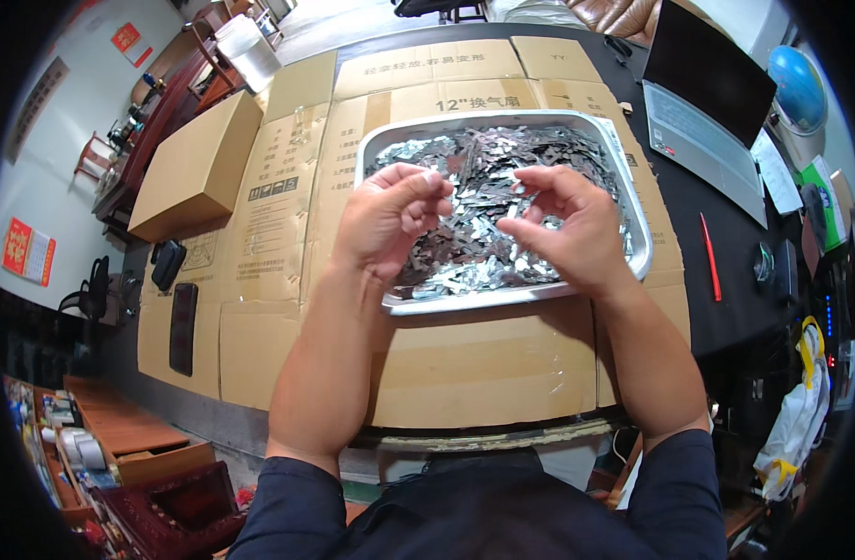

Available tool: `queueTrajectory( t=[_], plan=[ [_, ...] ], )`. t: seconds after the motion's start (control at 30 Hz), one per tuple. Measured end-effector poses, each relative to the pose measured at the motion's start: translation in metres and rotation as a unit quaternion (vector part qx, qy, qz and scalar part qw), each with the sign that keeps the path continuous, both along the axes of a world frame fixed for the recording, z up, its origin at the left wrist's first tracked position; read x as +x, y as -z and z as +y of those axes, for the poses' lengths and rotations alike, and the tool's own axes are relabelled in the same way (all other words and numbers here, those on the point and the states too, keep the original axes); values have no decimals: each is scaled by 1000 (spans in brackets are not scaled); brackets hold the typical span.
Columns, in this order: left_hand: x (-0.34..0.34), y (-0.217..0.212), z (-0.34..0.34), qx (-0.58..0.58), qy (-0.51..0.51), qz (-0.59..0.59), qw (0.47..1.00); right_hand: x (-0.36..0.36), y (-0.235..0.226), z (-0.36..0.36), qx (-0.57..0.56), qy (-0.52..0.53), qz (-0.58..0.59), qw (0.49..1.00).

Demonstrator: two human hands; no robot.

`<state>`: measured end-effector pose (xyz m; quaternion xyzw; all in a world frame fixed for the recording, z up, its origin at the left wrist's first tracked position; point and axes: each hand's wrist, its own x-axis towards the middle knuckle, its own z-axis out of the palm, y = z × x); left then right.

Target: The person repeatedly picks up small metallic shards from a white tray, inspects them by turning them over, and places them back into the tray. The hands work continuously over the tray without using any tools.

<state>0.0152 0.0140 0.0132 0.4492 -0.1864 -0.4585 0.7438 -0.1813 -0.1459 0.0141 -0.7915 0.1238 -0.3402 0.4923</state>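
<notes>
A white rectangular tray [488, 304] on flattened cardboard holds a heap of small, flat, shiny metal pieces [483, 238]. Over the tray's left part, my left hand [395, 210] is closed, thumb pressed to the curled fingers. Whatever lies in that pinch is too small to make out. Above the right part of the heap is my right hand [572, 224], its thumb and forefinger apart and curved toward the left hand. I see no piece clearly held in it. The two hands do not touch each other.
Flattened cardboard [483, 373] covers much of the black table. To the left are a closed cardboard box [189, 168], a black case [168, 265] and a dark phone [183, 329]. A laptop [703, 121] and a red pen-like tool [710, 258] lie to the right.
</notes>
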Motion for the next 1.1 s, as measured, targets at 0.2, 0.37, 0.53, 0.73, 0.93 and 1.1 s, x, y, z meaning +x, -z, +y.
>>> queueTrajectory(
  t=[0.2, 0.37, 0.53, 0.73, 0.93, 1.1],
  plan=[
    [-34, 5, -15, 41, 38, -107, 993, 1, 3, 11, -86, 25, -12, 996],
    [-40, 3, -14, 51, 48, -179, 981, 2, 1, 10, -90, 46, -6, 995],
    [-34, 6, -14, 40, 92, -131, 986, -1, 0, 10, -96, 4, 7, 995],
    [-33, 7, -12, 36, 97, -103, 989, -4, -3, 7, -129, -39, -2, 991],
    [-31, 2, -9, 4, 138, -70, 988, -5, -7, 3, -67, -94, -12, 993],
    [-30, 0, -7, -18, 162, -29, 986, -11, -13, -3, 206, -182, -15, 961]
  ],
)
